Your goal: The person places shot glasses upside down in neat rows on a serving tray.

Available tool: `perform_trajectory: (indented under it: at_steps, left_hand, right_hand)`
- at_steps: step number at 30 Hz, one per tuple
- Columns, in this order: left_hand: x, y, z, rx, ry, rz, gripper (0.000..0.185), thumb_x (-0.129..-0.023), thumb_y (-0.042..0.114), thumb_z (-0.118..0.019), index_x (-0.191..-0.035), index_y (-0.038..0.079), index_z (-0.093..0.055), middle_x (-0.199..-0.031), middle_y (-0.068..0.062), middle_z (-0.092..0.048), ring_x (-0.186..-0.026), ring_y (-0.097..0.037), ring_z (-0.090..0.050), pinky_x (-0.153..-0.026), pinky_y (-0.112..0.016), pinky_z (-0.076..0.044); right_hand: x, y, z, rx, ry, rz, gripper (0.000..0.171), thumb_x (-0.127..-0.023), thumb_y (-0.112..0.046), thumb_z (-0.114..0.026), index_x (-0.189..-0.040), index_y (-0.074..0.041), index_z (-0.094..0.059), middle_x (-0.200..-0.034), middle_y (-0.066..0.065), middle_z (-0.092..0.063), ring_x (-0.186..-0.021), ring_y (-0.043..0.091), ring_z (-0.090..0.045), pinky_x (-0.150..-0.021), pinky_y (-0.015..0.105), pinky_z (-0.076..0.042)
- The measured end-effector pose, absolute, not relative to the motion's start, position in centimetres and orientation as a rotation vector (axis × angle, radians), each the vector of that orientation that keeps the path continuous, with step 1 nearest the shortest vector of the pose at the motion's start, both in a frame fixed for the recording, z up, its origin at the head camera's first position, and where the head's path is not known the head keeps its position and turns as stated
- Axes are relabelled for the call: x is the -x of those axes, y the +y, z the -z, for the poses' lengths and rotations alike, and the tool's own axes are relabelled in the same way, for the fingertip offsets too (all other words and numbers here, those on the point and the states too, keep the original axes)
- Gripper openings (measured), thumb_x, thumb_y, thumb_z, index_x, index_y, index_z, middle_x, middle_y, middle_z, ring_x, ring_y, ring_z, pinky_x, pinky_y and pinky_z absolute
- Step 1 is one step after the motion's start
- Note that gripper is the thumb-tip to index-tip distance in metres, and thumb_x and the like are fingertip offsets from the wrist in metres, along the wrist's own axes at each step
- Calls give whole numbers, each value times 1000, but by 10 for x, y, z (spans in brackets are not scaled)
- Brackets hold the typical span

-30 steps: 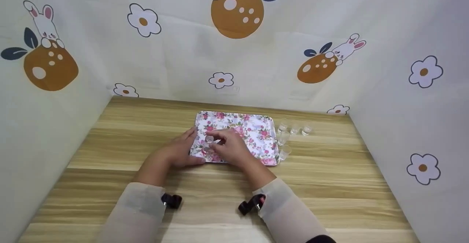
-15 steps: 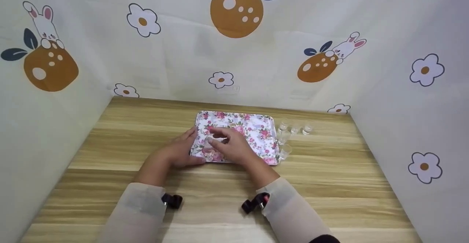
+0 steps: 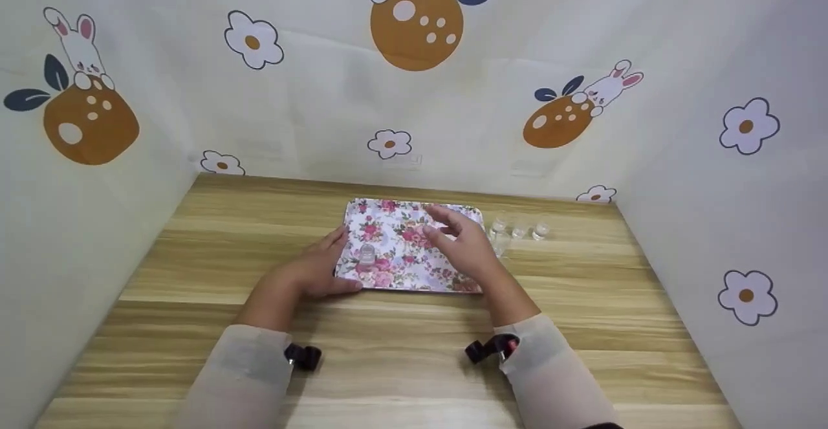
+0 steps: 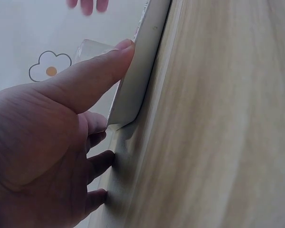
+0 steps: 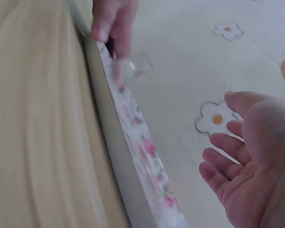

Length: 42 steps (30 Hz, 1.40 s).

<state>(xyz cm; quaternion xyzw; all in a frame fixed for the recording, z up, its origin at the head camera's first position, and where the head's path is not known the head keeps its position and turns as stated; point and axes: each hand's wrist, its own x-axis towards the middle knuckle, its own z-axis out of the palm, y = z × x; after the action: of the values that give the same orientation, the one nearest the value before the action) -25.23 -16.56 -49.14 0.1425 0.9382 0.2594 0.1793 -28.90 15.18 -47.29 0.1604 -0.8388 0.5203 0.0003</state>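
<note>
A flat tray (image 3: pixel 446 274) with a pink floral print lies on the wooden table. My left hand (image 3: pixel 318 266) holds its near left corner, thumb on the front rim and fingers along the left side; the left wrist view shows the thumb (image 4: pixel 104 66) pressing the rim. A small clear cup (image 3: pixel 367 255) stands upright on the left part of the tray, near that hand. My right hand (image 3: pixel 460 240) hovers over the tray's right part, fingers loosely bent around nothing. In the right wrist view the right hand (image 5: pixel 256 156) is apart from the tray.
Several small clear cups stand on the table just right of the tray, among them a back cup (image 3: pixel 498 225) and a rightmost cup (image 3: pixel 541 230). My right hand and wrist partly cover that area. Printed cloth walls (image 3: pixel 323 92) enclose the table's back and sides.
My right hand has let go of the clear cup on the tray's left part and moved right across the tray. My left hand has stayed at the corner.
</note>
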Motion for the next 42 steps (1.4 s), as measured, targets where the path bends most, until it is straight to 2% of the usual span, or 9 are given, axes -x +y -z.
perform_trajectory:
  at_steps: [6, 16, 19, 22, 25, 27, 36, 39, 42]
  left_hand:
    - [251, -167, 493, -389, 2639, -747, 118, -94, 60, -75, -173, 7, -5, -183, -9, 4, -167, -47, -7, -136, -63, -15]
    - [252, -169, 496, -397, 2646, -729, 119, -94, 63, -73, -173, 7, -4, -183, -10, 6, -167, -48, -7, -135, -65, -14]
    - [252, -169, 495, -399, 2648, -717, 119, -94, 63, -73, -173, 7, -4, -183, -10, 6, -167, -47, -6, -136, -64, -14]
    - [252, -169, 493, -403, 2643, -712, 119, -94, 64, -73, -173, 7, -3, -183, -10, 7, -167, -47, -6, -136, -64, -14]
    - [252, -168, 492, -404, 2637, -712, 119, -95, 63, -73, -173, 8, -3, -183, -9, 6, -167, -46, -6, -136, -63, -14]
    - [252, -168, 492, -404, 2634, -711, 119, -95, 63, -73, -173, 8, -2, -183, -9, 6, -168, -45, -6, -136, -62, -15]
    - [253, -166, 491, -388, 2635, -717, 119, -94, 63, -73, -173, 9, -2, -183, -9, 6, -167, -47, -7, -135, -65, -15]
    - [253, -165, 490, -396, 2638, -712, 119, -94, 63, -73, -173, 9, -2, -183, -9, 6, -167, -48, -7, -135, -66, -15]
    - [253, -165, 490, -398, 2638, -709, 119, -94, 63, -73, -173, 9, -2, -183, -9, 6, -167, -47, -7, -135, -65, -15]
  right_hand:
    - [297, 186, 465, -372, -2565, -1674, 55, -103, -35, -73, -151, -13, -61, -154, 9, -64, -142, 35, -62, -119, 46, -53]
    - [306, 240, 469, -192, -2566, -1620, 57, -103, -35, -73, -154, -13, -59, -159, 13, -59, -145, 37, -58, -124, 48, -48]
    - [308, 257, 469, -159, -2549, -1588, 55, -103, -33, -72, -152, -10, -60, -157, 16, -60, -138, 37, -64, -116, 42, -55]
    - [309, 274, 468, -98, -2549, -1545, 55, -103, -34, -73, -152, -12, -60, -155, 15, -62, -127, 34, -69, -99, 27, -62]
    - [312, 290, 468, -11, -2550, -1508, 56, -102, -32, -74, -153, -16, -60, -158, 12, -60, -121, 31, -69, -82, 15, -59]
    - [314, 300, 468, 58, -2546, -1498, 56, -101, -29, -75, -154, -18, -60, -161, 10, -57, -120, 31, -67, -77, 14, -56]
    - [322, 330, 478, 203, -2546, -1453, 63, -102, -26, -73, -161, -20, -51, -170, 7, -46, -137, 43, -54, -95, 34, -52]
    - [324, 334, 483, 210, -2542, -1450, 64, -102, -22, -72, -162, -17, -50, -169, 10, -48, -130, 41, -58, -93, 30, -54]
    - [328, 337, 490, 221, -2536, -1476, 68, -100, -16, -72, -162, -11, -47, -167, 15, -48, -137, 38, -56, -105, 35, -54]
